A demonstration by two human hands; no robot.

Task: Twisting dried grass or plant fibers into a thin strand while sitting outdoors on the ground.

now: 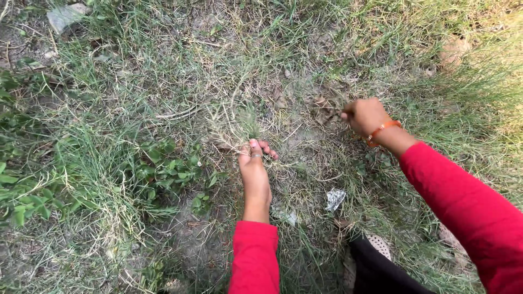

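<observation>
Patchy ground — dry grass, bare soil, a clump of broad-leaved weeds (163, 169) to the left. The left hand (254, 169) reached forward and low, fingers curled shut around the base of a pale grass tuft (239, 122) that rose just beyond the knuckles; a ring showed on one finger. The right hand (364, 115) sat well apart to the right, closed into a loose fist over dry leaves and stems — whether it pinched anything I could not tell. An orange bangle (381, 130) circled that wrist. Both sleeves were red. A crumpled white scrap (334, 198) lay on the soil between the two arms, nearer the body; a flat grey stone (65, 15) lay at the far left corner.
</observation>
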